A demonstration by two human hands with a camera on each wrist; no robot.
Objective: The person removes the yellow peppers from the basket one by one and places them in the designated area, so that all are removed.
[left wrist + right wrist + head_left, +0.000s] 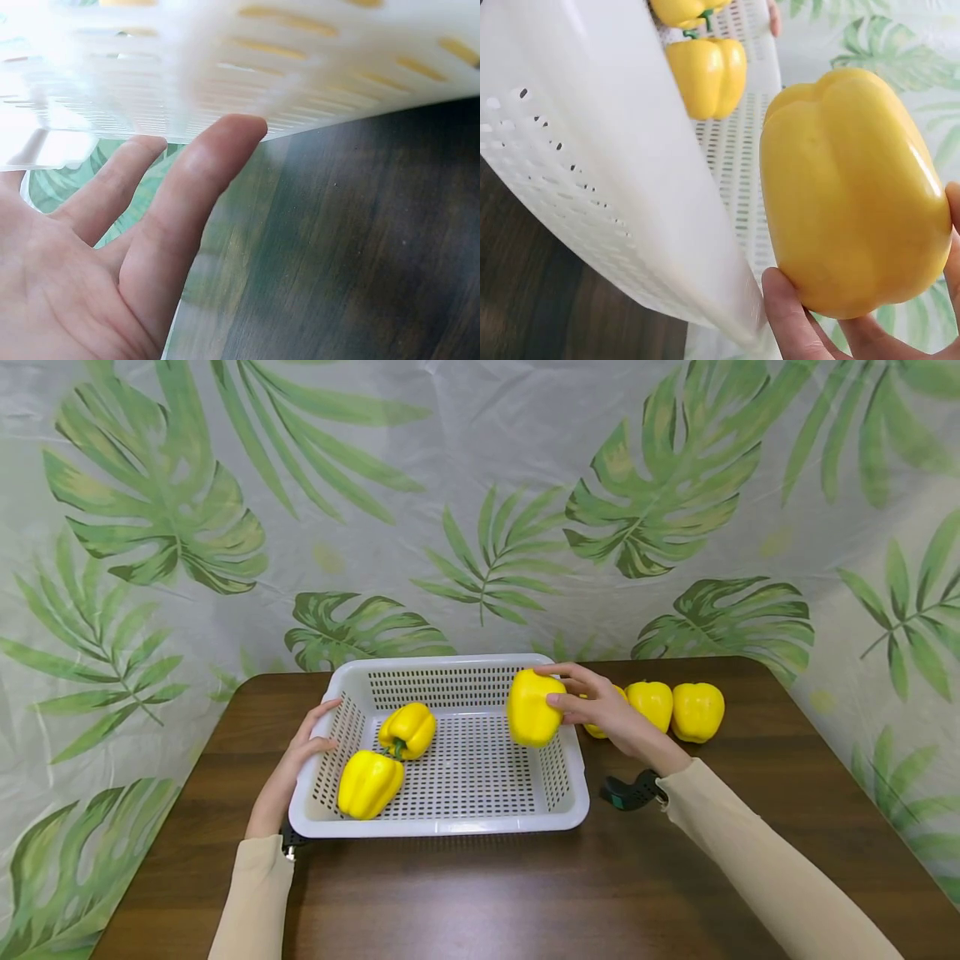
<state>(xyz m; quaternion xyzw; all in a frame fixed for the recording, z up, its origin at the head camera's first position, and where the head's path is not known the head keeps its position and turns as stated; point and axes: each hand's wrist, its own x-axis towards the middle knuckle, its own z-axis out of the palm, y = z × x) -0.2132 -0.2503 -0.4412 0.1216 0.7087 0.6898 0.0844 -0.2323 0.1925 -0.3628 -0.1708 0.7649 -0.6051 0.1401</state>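
The right hand (602,707) pinches 1 yellow bell pepper (532,710), probably light, firm and slippery; hold its fat sides. The left hand (286,768), fingers spread, touches the basket (442,827) on the left.

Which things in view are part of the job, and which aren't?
Likely in the job:
right hand
held pepper
left hand
white basket
two peppers inside
three peppers beside it

Likely incidental:
dark table
leaf-print backdrop
black right-wrist device

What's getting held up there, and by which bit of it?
A yellow pepper, by its right side as the head view shows it, in the right grip. The left grip seems only to touch the left rim of the basket.
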